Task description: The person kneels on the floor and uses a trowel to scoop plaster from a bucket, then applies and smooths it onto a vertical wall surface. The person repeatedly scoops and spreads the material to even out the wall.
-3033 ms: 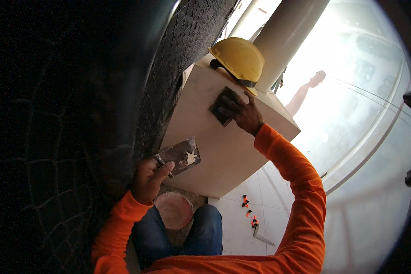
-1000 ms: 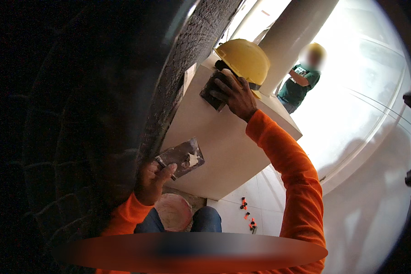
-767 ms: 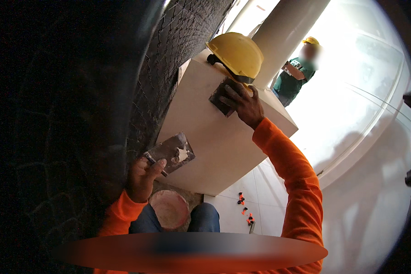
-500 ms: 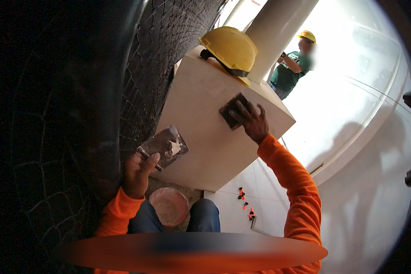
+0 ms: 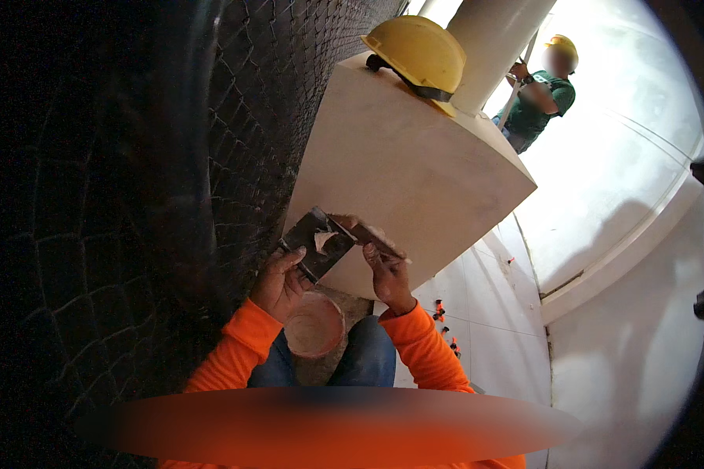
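Note:
My left hand (image 5: pixel 280 283) is closed on a wide filling knife (image 5: pixel 309 233), a dark rectangular blade with a stiff back edge. A pale lump of filler (image 5: pixel 322 243) sits on its face. My right hand (image 5: pixel 391 280) grips a second filling knife (image 5: pixel 382 239), a brownish, smeared flat blade tilted against the far edge of the first; the exact contact is hard to see. Both blades are held in front of a large cream block (image 5: pixel 414 172) with a smooth face. Below my hands, between my knees, stands a pinkish bucket (image 5: pixel 339 332) with pale residue inside.
A yellow hard hat (image 5: pixel 418 51) rests on top of the block beside a round column (image 5: pixel 493 47). Dark wire mesh (image 5: pixel 262 117) runs along the left. Small orange and black pieces (image 5: pixel 440 311) lie on the pale floor. Behind the block stands a person (image 5: pixel 536 102) wearing a yellow hard hat.
My right hand has come off the block's face, down and left, bringing its blade to the left one. My left hand has shifted slightly right. The view has swung a little.

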A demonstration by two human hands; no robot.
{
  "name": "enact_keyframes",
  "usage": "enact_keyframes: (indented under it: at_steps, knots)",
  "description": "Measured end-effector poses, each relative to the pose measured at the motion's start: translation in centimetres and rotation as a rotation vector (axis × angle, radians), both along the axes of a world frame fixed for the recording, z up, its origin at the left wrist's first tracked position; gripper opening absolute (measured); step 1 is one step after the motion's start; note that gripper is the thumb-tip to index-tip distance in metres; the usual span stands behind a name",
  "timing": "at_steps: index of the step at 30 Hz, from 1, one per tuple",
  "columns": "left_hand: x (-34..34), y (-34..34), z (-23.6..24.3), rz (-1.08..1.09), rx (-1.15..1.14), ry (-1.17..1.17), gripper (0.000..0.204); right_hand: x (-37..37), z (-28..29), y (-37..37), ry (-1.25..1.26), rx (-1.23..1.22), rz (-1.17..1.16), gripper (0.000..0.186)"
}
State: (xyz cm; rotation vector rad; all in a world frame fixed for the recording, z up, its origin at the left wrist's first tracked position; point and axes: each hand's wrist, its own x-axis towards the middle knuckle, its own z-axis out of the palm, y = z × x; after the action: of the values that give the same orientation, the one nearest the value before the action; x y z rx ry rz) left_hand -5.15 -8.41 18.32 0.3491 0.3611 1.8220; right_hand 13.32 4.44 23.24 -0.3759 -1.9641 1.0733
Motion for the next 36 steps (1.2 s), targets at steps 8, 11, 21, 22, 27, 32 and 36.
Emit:
enact_keyframes:
  at_steps: [8, 11, 21, 22, 27, 32, 36]
  knots:
    - [1.5, -4.1, 1.0, 0.136, -0.002, 0.033, 0.045, 3.5, -1.3, 0.9, -0.312, 0.438, -0.136, 0.025]
    - [1.7, -4.5, 1.6, 0.394, -0.048, 0.286, 0.042, 4.4, -1.9, -1.9, -0.082, -0.416, -0.192, 0.026]
    - [2.3, -4.6, -2.4, 0.948, 0.088, 1.476, 0.035, 1.5, 0.5, -11.2, 0.401, -1.323, 0.260, 0.023]
    - [1.5, -4.7, -2.6, 0.950, 0.121, 1.519, 0.036, 1.5, 1.0, -11.4, 0.429, -1.310, 0.310, 0.023]
    - [-1.2, -5.7, 0.4, 1.003, 0.240, 1.590, 0.032, 0.0, 3.5, -7.2, 0.572, -0.901, 0.114, 0.031]
    - [-1.6, -10.8, 8.1, 1.214, 0.303, 1.642, 0.031, -3.8, 5.0, 3.0, 0.222, 0.608, -0.811, 0.041]
    - [-2.8, -12.4, 12.2, 1.312, 0.501, 1.850, 0.033, -6.1, 5.9, 9.4, -0.023, 0.872, -1.195, 0.059]
